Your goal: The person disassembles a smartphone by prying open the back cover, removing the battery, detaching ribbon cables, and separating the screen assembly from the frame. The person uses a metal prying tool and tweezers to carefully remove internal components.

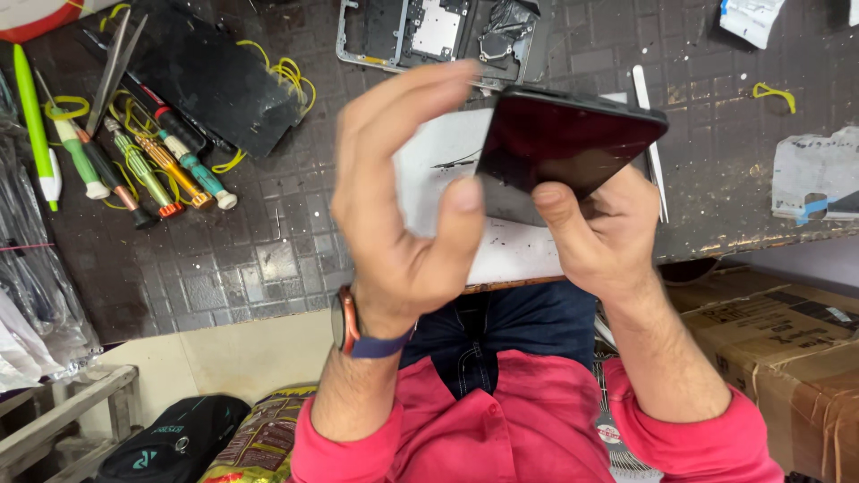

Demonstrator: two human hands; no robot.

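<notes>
My right hand grips a dark smartphone by its lower edge, thumb pressed on the glass, holding it tilted above the workbench. My left hand is raised just left of the phone, fingers curled and apart, thumb close to the phone's left edge; whether it touches the phone is unclear. A watch with a blue strap sits on my left wrist. Under the phone lies a white work mat.
Several small screwdrivers and tweezers lie at the left of the dark tiled bench. A stripped phone frame rests at the top. A white plastic tool lies right of the phone. Cardboard boxes stand lower right.
</notes>
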